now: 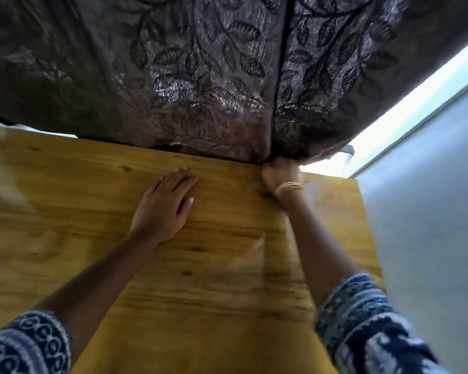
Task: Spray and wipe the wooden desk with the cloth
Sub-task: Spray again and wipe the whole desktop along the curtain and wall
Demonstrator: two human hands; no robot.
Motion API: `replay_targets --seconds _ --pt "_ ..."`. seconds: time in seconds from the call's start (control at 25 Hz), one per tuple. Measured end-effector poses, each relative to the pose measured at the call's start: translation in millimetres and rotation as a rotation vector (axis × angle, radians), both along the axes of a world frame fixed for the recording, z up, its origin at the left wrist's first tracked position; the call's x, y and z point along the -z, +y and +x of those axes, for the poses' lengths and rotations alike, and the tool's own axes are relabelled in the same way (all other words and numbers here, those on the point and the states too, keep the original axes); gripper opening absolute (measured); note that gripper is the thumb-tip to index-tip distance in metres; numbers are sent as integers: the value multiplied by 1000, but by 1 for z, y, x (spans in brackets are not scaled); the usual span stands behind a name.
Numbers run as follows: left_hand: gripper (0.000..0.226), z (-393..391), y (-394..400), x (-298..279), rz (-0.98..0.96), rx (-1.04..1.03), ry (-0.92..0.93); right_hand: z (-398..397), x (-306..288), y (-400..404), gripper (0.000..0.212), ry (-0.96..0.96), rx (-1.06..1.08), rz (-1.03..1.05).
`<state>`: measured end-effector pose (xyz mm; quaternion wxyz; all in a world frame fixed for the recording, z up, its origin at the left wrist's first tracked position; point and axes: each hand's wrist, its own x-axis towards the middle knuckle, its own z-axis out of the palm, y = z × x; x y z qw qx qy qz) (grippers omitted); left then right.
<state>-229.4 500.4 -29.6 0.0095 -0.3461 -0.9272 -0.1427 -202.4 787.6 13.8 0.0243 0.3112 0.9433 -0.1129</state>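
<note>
Dark brown-grey shiny curtain with embossed leaf pattern (200,71) hangs along the desk's far edge, bunched at the far right corner; pale grey wall (430,211) beside the right edge; bright window strip (416,90) behind.

The left hand (164,205) lies flat, palm down, fingers together and pointing toward 1 o'clock, forearm bare below a patterned sleeve. The right hand (280,175) is curled closed at 12 o'clock, arm outstretched, a bracelet at the wrist.
</note>
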Motion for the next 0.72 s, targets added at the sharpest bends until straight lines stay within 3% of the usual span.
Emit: replay_targets --seconds 0.12,0.24,0.48,0.72 --pt "56 -2 0 -1 8 14 -2 -36 3 -58 42 -16 -163 60" --pt "55 -3 -2 1 12 28 -2 -14 3 -23 39 -13 -240 -17" --pt "56 -4 -1 2 5 16 2 77 -6 136 45 -128 50 78" --pt "54 -2 1 -1 17 7 -2 67 22 77 38 73 290 193"
